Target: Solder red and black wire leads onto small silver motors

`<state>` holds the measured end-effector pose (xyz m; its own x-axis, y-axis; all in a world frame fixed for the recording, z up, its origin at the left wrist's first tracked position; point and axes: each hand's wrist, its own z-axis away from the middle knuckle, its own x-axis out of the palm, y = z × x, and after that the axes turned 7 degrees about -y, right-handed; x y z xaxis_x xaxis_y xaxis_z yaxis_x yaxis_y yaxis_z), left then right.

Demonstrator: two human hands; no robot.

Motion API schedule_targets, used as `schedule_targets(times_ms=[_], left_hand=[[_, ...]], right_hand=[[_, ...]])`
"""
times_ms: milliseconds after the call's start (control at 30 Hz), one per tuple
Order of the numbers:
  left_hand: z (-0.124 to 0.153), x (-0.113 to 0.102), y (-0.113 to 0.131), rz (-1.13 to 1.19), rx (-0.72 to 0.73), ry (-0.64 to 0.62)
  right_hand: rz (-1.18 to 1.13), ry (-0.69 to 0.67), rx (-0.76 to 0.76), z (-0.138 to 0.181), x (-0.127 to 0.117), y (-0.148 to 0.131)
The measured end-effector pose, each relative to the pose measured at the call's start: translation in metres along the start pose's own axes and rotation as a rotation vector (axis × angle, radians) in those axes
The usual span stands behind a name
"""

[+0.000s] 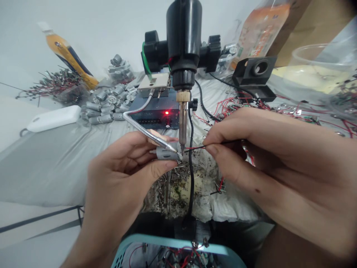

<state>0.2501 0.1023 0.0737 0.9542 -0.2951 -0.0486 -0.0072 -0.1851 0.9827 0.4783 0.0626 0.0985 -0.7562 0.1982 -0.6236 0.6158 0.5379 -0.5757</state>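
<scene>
My left hand (125,167) is closed around a small grey cylindrical motor (166,152), its end turned to the right. Above that end points a soldering iron (183,119), fixed upright in a black clamp, its tip at the motor's edge. A bent metal feed tube (150,134) slants down across the motor to the same spot. In my right hand (237,149), thumb and forefinger pinch a thin black wire (198,147); a red wire runs beside it. The wire ends reach the iron's tip; whether they touch the motor I cannot tell.
Behind stands a dark control box (156,111) with a red light. Grey motors (108,104) are piled at back left, near an orange bottle (69,56). Red-wired parts (231,106) lie at right. A light-blue basket (220,249) of wired parts sits below the table edge.
</scene>
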Motion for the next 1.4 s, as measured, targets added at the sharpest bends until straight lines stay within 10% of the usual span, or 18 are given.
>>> schedule_targets(times_ms=[433,1400], left_hand=[[-0.002,0.028,-0.008,0.022,-0.062,0.086],[0.0,0.002,0.0,0.057,-0.036,-0.013]], right_hand=[[-0.024,0.018,-0.003,-0.003,0.001,0.005],[0.019,0.065,0.087,0.005,-0.001,0.001]])
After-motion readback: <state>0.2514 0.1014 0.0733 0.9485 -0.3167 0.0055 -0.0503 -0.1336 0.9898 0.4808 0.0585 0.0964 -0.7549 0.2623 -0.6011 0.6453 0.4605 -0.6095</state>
